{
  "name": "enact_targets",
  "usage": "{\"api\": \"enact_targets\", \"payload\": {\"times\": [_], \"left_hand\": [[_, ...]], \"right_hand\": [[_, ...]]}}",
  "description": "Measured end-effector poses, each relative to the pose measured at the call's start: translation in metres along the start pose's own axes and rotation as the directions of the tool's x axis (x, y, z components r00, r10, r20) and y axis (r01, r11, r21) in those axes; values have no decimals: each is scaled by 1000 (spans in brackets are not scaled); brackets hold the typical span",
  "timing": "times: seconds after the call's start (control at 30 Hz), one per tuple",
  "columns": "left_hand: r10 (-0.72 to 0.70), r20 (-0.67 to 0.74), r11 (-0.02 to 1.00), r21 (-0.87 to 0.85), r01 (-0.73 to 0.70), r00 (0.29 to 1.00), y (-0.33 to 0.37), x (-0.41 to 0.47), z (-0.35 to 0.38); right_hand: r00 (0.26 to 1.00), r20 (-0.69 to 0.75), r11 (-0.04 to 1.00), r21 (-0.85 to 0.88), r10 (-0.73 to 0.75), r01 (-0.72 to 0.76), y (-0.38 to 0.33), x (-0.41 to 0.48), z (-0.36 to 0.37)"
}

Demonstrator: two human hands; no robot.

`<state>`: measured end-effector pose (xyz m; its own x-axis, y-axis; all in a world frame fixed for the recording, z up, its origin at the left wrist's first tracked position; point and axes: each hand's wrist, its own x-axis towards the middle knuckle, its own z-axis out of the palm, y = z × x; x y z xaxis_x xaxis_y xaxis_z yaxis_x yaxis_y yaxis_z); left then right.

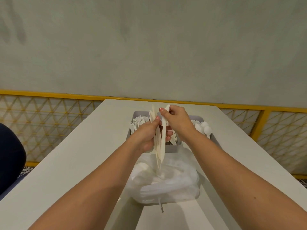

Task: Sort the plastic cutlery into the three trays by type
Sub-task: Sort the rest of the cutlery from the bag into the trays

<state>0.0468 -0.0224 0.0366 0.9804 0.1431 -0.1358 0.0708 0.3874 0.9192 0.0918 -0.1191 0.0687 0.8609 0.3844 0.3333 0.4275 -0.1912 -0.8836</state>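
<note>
The left hand (148,136) curls around a fan of white plastic knives (157,151), held upright above the bag (166,185), probably so the blades line up before they go down together. The right hand (177,121) pinches the top of 1 knife (164,140) between thumb and fingertips, seemingly squaring it against the bunch. I make out at least 4 knives there, though they overlap too much for a firm count.

At 12 o'clock from the bag sit the grey trays (172,149), side by side on the white tabletop (79,155); I take them for 3, but the hands hide the joins. Forks (137,122) fill the one at 11 o'clock, too crowded to count. Spoons (205,128) lie at 1 o'clock, at least 3 bowls showing. The middle tray, under the hands, looks meant for knives. The bag looks well filled, so plenty is left to sort.
</note>
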Motion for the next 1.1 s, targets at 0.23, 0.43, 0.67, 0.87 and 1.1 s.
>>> {"api": "enact_targets", "payload": {"times": [0.23, 0.43, 0.67, 0.87, 1.1], "left_hand": [[35, -129, 997, -63, -44, 991, 1, 13, 10], [87, -255, 995, -16, -94, 963, 18, 21, 15], [138, -192, 940, 335, -68, 972, 25, 35, 14], [231, -186, 619, 785, 3, 955, 7, 58, -8], [90, -158, 308, 943, 123, 983, -4, 64, -9]], "right_hand": [[919, 205, 923, 120, 338, -366, 8, -5, 16], [814, 432, 881, 86, 387, -465, 2, -11, 3], [834, 474, 885, 207, 283, -418, 12, 20, -28], [891, 56, 882, -178, 451, -436, 45, 61, -27], [919, 58, 646, -729, 390, -227, 75, 74, 17]]}}
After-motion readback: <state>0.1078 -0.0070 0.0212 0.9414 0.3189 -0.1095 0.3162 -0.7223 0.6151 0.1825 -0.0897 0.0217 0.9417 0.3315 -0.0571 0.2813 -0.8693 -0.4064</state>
